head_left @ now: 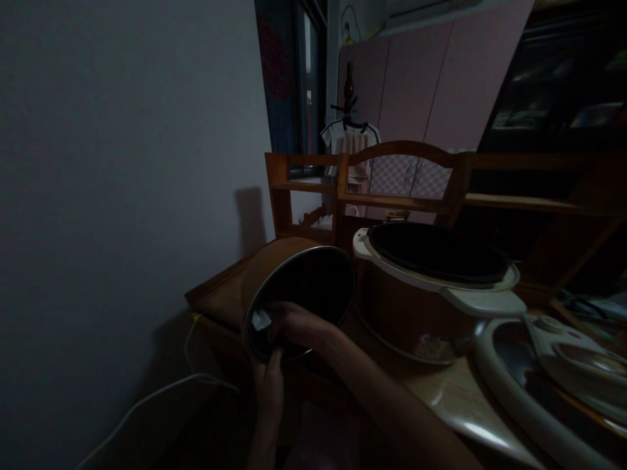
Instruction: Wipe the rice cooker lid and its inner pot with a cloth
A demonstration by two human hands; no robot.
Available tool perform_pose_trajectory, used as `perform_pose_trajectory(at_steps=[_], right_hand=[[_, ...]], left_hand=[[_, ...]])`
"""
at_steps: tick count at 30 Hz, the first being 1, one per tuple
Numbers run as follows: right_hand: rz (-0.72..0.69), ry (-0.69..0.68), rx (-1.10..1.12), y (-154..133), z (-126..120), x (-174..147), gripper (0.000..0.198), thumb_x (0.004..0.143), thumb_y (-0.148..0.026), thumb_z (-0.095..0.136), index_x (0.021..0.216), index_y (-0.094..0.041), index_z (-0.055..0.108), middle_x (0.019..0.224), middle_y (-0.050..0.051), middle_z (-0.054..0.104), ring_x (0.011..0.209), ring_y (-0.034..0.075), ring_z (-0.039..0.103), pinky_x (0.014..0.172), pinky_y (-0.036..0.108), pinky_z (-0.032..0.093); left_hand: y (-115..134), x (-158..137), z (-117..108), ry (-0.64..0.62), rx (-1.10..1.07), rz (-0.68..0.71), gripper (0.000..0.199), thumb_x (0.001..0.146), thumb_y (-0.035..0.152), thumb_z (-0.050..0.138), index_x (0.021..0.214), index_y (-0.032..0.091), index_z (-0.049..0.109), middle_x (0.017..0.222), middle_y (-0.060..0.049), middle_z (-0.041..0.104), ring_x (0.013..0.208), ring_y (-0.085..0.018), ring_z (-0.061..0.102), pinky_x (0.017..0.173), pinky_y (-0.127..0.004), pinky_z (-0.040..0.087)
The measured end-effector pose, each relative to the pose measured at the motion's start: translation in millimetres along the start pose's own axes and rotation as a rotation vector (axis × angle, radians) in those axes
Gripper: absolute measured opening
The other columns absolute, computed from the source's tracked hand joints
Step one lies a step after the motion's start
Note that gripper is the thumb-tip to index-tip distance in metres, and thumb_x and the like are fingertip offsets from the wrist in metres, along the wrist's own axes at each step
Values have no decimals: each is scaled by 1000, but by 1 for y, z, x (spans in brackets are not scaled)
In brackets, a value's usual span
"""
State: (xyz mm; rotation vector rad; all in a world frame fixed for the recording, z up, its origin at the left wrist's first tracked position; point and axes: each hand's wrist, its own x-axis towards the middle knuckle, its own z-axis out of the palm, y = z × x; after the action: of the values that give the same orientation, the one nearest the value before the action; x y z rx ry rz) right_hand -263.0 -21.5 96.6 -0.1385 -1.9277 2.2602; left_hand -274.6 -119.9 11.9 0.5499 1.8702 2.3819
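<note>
A round inner cooking pot with a brown outside and dark inside is tilted toward me near the table's left edge. My left hand grips its lower rim, thumb showing at the edge and the other fingers hidden behind. Inside the pot, my right hand is closed on a small white cloth or tissue against the left inner wall. To the right stands an electric cooker base, brown with a pale rim and side handles, its top uncovered. The cooker's lid rests at the far right.
All this sits on a wooden desk with a raised wooden shelf along its back. A white cord hangs at the left, beside a plain wall. Clothes hang on a stand before pink cabinets.
</note>
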Motion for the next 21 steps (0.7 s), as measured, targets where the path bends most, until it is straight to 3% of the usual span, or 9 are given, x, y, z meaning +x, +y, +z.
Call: perform_pose_trajectory(at_steps=[4,8,15,21], right_hand=[[-111,103,145,-5,-9,-18,60,51,-5,43,108,-11,60,93,7,65,77,15,57,66,21,47],[-171,197,219,-6,-27,-38,56,57,-8,42,110,-12,59,99,9,65,80,16,59,71,23,48],[-189,278,290,-3,-48,-61,43,70,-15,45,112,-18,58,106,9,66,98,22,61,84,35,50],[-152,310,286,-3,-47,-66,27,78,-28,49,102,-19,59,101,9,68,98,24,63,81,39,50]], left_hand=[[4,0,-1,2,16,-29,56,79,35,61,132,20,50,133,-7,54,126,-26,45,110,-40,28],[3,3,-2,46,19,-67,53,76,32,62,127,18,54,130,-8,56,124,-25,47,108,-40,30],[5,3,-3,50,31,-79,48,76,31,62,122,19,57,126,-6,59,120,-24,50,107,-38,32],[5,4,-3,44,31,-64,51,76,30,62,126,20,55,129,-6,58,121,-24,49,107,-38,32]])
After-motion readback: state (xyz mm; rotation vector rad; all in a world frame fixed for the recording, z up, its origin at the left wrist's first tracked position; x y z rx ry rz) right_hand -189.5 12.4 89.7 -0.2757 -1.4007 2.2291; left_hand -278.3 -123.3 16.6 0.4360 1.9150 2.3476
